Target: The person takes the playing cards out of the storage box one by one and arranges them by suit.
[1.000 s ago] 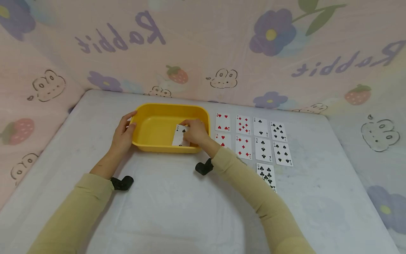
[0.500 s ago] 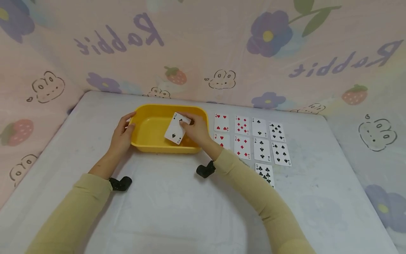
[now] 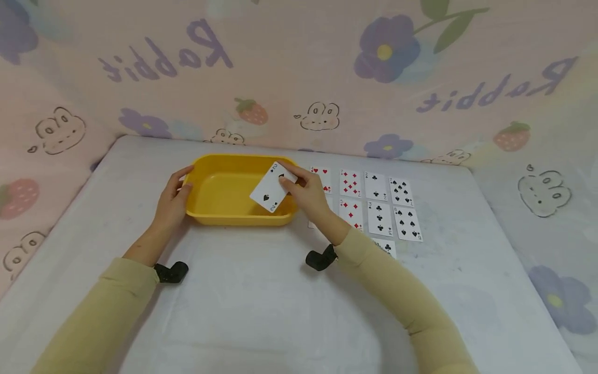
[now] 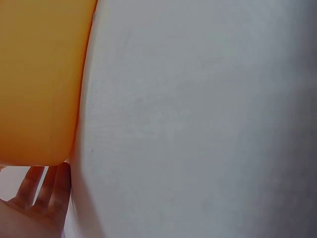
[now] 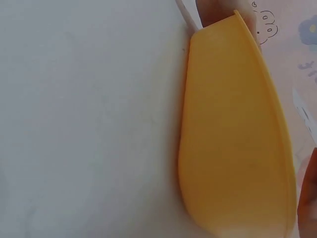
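My right hand [image 3: 312, 196] pinches a two of spades [image 3: 271, 191] between thumb and fingers, face up and tilted, over the right part of a yellow plastic tub [image 3: 238, 220]. My left hand [image 3: 169, 203] holds the tub's left end, thumb and forefinger at the rim. In the left wrist view, several fingers [image 4: 58, 191] lie along the tub's outer wall. The right wrist view shows the tub's side, part of my right hand [image 5: 308, 198] at the edge, and the card [image 5: 304, 114] nearly edge-on.
Right of the tub, several playing cards lie face up in rows, among them the seven of diamonds [image 3: 350, 183], two of clubs [image 3: 375, 186], seven of spades [image 3: 401, 192] and six of spades [image 3: 408, 224]. A nine-like club card [image 3: 388, 247] is partly behind my right sleeve.
My right hand has lifted the two of spades from inside the tub, turned it tilted and moved right with it. My left hand stays at the tub's left end.
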A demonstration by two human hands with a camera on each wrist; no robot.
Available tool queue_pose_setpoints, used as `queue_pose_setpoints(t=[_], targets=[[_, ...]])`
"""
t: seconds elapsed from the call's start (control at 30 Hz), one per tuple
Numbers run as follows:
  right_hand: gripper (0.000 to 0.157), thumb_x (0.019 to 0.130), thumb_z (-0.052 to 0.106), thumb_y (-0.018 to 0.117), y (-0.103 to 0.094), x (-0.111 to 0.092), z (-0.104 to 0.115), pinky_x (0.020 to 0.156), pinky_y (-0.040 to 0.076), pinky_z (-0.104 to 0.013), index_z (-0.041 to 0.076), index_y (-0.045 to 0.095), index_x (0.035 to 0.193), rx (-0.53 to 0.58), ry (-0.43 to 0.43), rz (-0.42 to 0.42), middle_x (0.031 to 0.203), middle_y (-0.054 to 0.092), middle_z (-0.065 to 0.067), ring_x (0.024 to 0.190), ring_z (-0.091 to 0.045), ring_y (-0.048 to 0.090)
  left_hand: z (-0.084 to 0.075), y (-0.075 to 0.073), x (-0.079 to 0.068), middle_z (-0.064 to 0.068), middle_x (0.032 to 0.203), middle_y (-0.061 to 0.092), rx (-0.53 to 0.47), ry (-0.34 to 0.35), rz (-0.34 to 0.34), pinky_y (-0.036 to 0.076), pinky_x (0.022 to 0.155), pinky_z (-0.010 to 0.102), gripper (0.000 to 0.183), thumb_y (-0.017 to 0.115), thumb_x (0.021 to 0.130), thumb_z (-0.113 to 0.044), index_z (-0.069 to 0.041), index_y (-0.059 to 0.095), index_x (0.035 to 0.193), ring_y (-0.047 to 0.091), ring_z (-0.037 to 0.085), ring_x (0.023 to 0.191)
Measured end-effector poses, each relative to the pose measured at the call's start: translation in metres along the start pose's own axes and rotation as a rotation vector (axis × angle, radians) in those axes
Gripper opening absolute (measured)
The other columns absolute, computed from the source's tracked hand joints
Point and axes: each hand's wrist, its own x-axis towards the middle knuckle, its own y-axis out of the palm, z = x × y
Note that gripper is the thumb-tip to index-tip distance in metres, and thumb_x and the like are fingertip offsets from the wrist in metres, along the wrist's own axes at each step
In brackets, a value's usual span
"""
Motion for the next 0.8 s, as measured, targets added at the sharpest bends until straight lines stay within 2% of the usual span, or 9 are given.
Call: queue_pose_setpoints(t=[0.17,0.37,0.5,0.57,0.67,0.73,0.8], targets=[[0.040,0.091,0.006,0.064,-0.022,-0.010,-0.003,0.069,0.051,-0.019,0.010,0.061,0.130,0.049,0.000,-0.007,0.121,0.060,-0.013,0.081,-0.011,0.055,0.002,-0.002,0.000,0.025,0.139,0.038,0.003,-0.005,-0.001,0.039,0.077,0.017,0.047,0.030,0.104,-0.028,-0.023,0.028,0.151,0.045,0.029,0.109],[0.042,0.091,0.004,0.063,-0.049,-0.023,-0.006,0.071,0.053,-0.020,0.008,0.058,0.132,0.087,0.000,-0.012,0.124,0.060,-0.013,0.084,-0.010,0.058,0.001,-0.003,0.000,0.025,0.138,0.040,-0.001,0.004,-0.006,0.039,0.074,0.012,0.047,0.030,0.104,-0.027,-0.023,0.029,0.150,0.045,0.015,0.098],[0.042,0.089,0.005,0.065,-0.066,-0.030,-0.010,0.073,0.055,-0.022,0.008,0.060,0.131,0.075,0.008,-0.046,0.105,0.064,-0.006,0.080,-0.009,0.060,0.000,-0.003,-0.001,0.025,0.139,0.039,-0.008,0.011,-0.002,0.038,0.074,0.011,0.047,0.030,0.104,-0.028,-0.023,0.029,0.151,0.044,0.013,0.097],[0.042,0.088,0.007,0.068,-0.074,-0.033,-0.012,0.073,0.055,-0.023,0.009,0.061,0.129,0.062,0.012,-0.065,0.088,0.060,-0.002,0.074,-0.008,0.058,0.000,-0.002,-0.001,0.025,0.139,0.039,-0.007,0.012,-0.002,0.038,0.075,0.012,0.047,0.030,0.104,-0.028,-0.023,0.029,0.151,0.044,0.015,0.098],[0.042,0.087,0.010,0.070,-0.087,-0.039,-0.016,0.069,0.054,-0.022,0.009,0.062,0.128,0.044,-0.001,-0.083,0.072,0.051,0.002,0.065,-0.007,0.049,0.000,-0.001,-0.001,0.025,0.138,0.039,0.000,0.013,-0.002,0.038,0.075,0.013,0.047,0.030,0.104,-0.028,-0.023,0.029,0.151,0.044,0.017,0.099],[0.042,0.086,0.012,0.071,-0.095,-0.043,-0.018,0.068,0.054,-0.022,0.009,0.063,0.128,0.024,-0.001,-0.097,0.067,0.047,0.003,0.063,-0.008,0.045,0.001,0.000,0.000,0.025,0.138,0.039,0.001,0.013,-0.001,0.038,0.075,0.013,0.047,0.030,0.104,-0.028,-0.024,0.029,0.151,0.044,0.018,0.099],[0.042,0.086,0.014,0.072,-0.103,-0.047,-0.021,0.068,0.053,-0.022,0.008,0.063,0.126,0.003,0.008,-0.116,0.072,0.050,0.004,0.065,-0.008,0.045,0.001,0.001,0.000,0.025,0.138,0.039,0.001,0.014,-0.002,0.038,0.075,0.013,0.047,0.030,0.104,-0.027,-0.024,0.029,0.150,0.044,0.019,0.099]])
